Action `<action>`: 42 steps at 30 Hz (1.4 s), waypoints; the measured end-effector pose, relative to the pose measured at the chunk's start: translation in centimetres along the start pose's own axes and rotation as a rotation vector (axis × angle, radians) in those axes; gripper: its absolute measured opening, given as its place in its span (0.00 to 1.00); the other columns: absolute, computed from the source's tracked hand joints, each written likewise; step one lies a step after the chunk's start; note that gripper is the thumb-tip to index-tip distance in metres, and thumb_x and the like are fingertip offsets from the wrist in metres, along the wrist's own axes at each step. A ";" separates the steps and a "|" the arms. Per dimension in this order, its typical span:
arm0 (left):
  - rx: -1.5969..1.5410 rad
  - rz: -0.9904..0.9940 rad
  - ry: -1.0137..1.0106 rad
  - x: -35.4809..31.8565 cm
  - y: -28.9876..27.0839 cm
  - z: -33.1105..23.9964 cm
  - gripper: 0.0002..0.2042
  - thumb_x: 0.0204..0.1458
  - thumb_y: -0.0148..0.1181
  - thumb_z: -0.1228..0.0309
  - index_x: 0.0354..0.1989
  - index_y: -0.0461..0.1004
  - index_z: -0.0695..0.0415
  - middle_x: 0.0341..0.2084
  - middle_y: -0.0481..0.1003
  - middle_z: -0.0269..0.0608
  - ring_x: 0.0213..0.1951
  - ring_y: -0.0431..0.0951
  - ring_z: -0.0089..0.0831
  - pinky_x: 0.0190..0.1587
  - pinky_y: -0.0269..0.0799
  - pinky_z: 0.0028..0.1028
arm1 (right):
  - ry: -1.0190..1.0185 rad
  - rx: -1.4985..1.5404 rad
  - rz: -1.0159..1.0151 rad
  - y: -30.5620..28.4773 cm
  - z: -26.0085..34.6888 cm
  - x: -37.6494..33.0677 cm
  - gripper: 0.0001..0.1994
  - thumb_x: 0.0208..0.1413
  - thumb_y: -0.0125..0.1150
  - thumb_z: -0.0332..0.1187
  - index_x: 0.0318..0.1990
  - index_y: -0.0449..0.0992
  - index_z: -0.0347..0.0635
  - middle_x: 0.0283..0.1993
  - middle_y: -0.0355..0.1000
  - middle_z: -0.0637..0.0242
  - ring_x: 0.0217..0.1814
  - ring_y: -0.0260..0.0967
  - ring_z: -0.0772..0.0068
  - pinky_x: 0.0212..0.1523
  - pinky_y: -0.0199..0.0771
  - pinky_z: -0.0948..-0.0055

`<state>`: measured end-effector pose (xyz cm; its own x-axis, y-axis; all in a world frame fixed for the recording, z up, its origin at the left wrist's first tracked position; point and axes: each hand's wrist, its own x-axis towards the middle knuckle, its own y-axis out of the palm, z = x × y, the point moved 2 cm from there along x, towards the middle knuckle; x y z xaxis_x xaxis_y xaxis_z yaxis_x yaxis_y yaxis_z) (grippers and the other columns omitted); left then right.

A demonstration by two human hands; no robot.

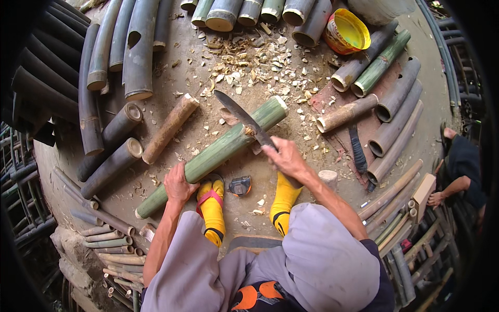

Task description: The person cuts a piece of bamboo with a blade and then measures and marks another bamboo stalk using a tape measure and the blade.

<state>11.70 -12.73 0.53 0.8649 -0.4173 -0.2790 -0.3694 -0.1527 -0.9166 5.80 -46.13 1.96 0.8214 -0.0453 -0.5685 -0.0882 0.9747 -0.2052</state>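
A green bamboo pole [214,160] slants across the floor before me, from near my left knee up to the right. My left hand [179,183] is wrapped round its lower part. In my right hand [285,156] is a machete, gripped by the handle. The dark blade [236,111] points up and left and crosses the pole at a knot [248,130], where a pale cut patch shows. Whether the edge touches the wood, I cannot tell. My feet, in yellow socks [211,210], stand on either side of a small black and grey object [240,186].
Chips of bamboo [254,67] litter the ground beyond the pole. Cut bamboo pieces lie left [171,128] and right [347,113]. A yellow tub [347,31] stands at the far right. Thin poles [392,192] are stacked at the right, where another person's hand [436,199] shows.
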 end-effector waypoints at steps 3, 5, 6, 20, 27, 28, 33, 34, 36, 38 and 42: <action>0.010 -0.014 0.002 -0.2 0.0 0.0 0.36 0.20 0.76 0.67 0.46 0.68 0.55 0.35 0.74 0.45 0.40 0.74 0.45 0.39 0.67 0.40 | -0.039 0.244 -0.288 -0.4 -0.1 -0.2 0.14 0.63 0.49 0.41 0.32 0.67 0.41 0.18 0.67 0.70 0.16 0.67 0.79 0.14 0.67 0.80; 0.027 0.004 -0.010 0.1 0.1 -0.2 0.36 0.21 0.76 0.67 0.46 0.68 0.55 0.36 0.74 0.44 0.40 0.74 0.45 0.39 0.67 0.39 | -0.061 0.502 -0.463 0.3 -0.8 -0.3 0.14 0.64 0.49 0.42 0.32 0.67 0.41 0.18 0.67 0.70 0.16 0.66 0.80 0.14 0.68 0.80; 0.018 0.003 -0.001 0.2 0.0 -0.4 0.36 0.21 0.75 0.67 0.46 0.68 0.55 0.36 0.74 0.44 0.40 0.74 0.45 0.39 0.67 0.39 | 0.017 0.326 -0.206 1.5 -1.8 -0.5 0.14 0.64 0.49 0.41 0.31 0.68 0.40 0.18 0.68 0.69 0.16 0.66 0.79 0.16 0.69 0.79; -0.005 0.338 -0.261 -3.1 -2.5 -6.1 0.35 0.29 0.74 0.61 0.48 0.63 0.57 0.41 0.72 0.48 0.46 0.72 0.47 0.46 0.65 0.43 | -0.660 -0.798 0.084 3.8 0.2 -7.1 0.36 0.54 0.54 0.31 0.70 0.46 0.48 0.32 0.66 0.49 0.23 0.71 0.57 0.19 0.75 0.61; -0.055 0.289 -0.299 -5.1 -1.4 -5.7 0.35 0.28 0.74 0.62 0.47 0.64 0.57 0.42 0.72 0.46 0.48 0.72 0.46 0.48 0.66 0.42 | -0.334 -0.564 -0.113 -1.8 -1.1 -4.3 0.37 0.55 0.58 0.38 0.70 0.46 0.58 0.27 0.66 0.52 0.20 0.69 0.59 0.15 0.73 0.64; -0.105 0.286 -0.313 -4.8 -1.7 -5.5 0.34 0.28 0.73 0.62 0.47 0.64 0.57 0.41 0.72 0.47 0.46 0.73 0.47 0.47 0.67 0.42 | -0.402 -0.630 -0.027 -0.4 -0.8 -5.6 0.37 0.55 0.58 0.39 0.70 0.46 0.59 0.27 0.66 0.53 0.20 0.69 0.59 0.15 0.73 0.63; -0.244 0.321 -0.279 -4.7 -0.8 -3.7 0.33 0.27 0.71 0.62 0.46 0.66 0.59 0.40 0.73 0.51 0.42 0.75 0.52 0.44 0.71 0.43 | -0.557 -0.801 0.085 2.5 -1.9 -7.5 0.37 0.54 0.57 0.38 0.70 0.46 0.62 0.26 0.66 0.55 0.19 0.69 0.57 0.17 0.74 0.60; -0.254 0.337 -0.304 -4.5 -0.6 -3.5 0.33 0.27 0.70 0.62 0.46 0.66 0.59 0.41 0.73 0.52 0.43 0.75 0.52 0.44 0.71 0.43 | -0.508 -0.834 0.098 2.1 -2.3 -6.4 0.37 0.55 0.57 0.38 0.70 0.46 0.62 0.26 0.66 0.55 0.19 0.69 0.57 0.17 0.74 0.60; -0.280 0.377 -0.361 -4.8 -0.8 -3.9 0.33 0.27 0.69 0.62 0.46 0.66 0.59 0.43 0.73 0.53 0.44 0.74 0.52 0.45 0.71 0.42 | -0.453 -0.792 -0.011 1.0 -1.9 -4.5 0.37 0.55 0.56 0.37 0.70 0.44 0.65 0.26 0.66 0.54 0.19 0.68 0.56 0.18 0.75 0.59; -0.326 0.358 -0.340 -4.1 -1.0 -4.8 0.33 0.27 0.69 0.64 0.46 0.66 0.61 0.40 0.74 0.57 0.43 0.75 0.53 0.45 0.70 0.42 | -0.408 -0.650 -0.039 2.7 -1.6 -5.0 0.37 0.55 0.55 0.38 0.70 0.44 0.67 0.26 0.66 0.54 0.19 0.69 0.56 0.18 0.75 0.59; -0.337 0.235 -0.274 -4.2 0.5 -4.7 0.33 0.27 0.69 0.64 0.47 0.66 0.62 0.38 0.75 0.58 0.42 0.76 0.54 0.45 0.71 0.41 | -0.564 -1.008 0.111 3.2 -2.1 -6.4 0.36 0.57 0.55 0.39 0.70 0.44 0.65 0.23 0.64 0.55 0.17 0.67 0.58 0.17 0.74 0.62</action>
<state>6.31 -15.24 2.60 0.7857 -0.2312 -0.5738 -0.6157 -0.3828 -0.6888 -0.91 -43.15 3.24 0.8931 0.3810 -0.2391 -0.3756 0.3391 -0.8625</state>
